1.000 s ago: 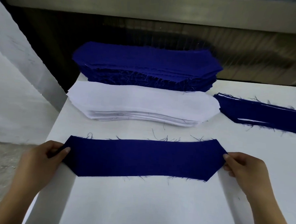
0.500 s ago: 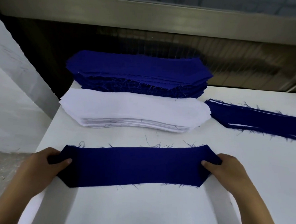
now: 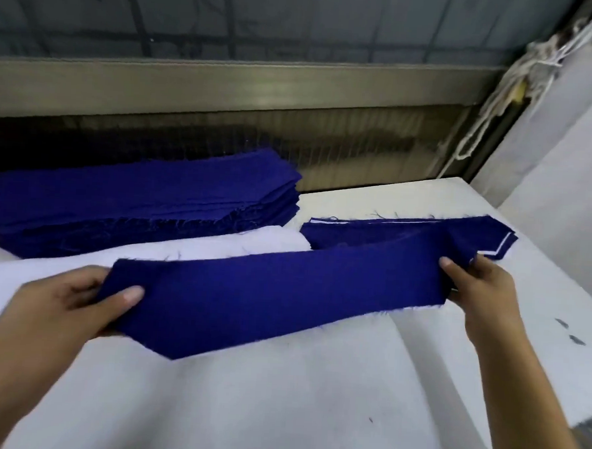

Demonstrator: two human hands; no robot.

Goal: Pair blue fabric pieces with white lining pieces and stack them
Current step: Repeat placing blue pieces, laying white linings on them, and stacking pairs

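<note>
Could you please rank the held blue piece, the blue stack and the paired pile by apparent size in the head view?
Largest, about alike: held blue piece (nearer) and blue stack (cropped at left).
Smallest: paired pile, partly hidden.

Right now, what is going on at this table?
A person holds one blue fabric piece by its ends, the left hand at one and the right hand at the other, over the table. Behind it lie a stack of blue pieces and a stack of white lining. A blue-and-white pile lies at the right.
</note>
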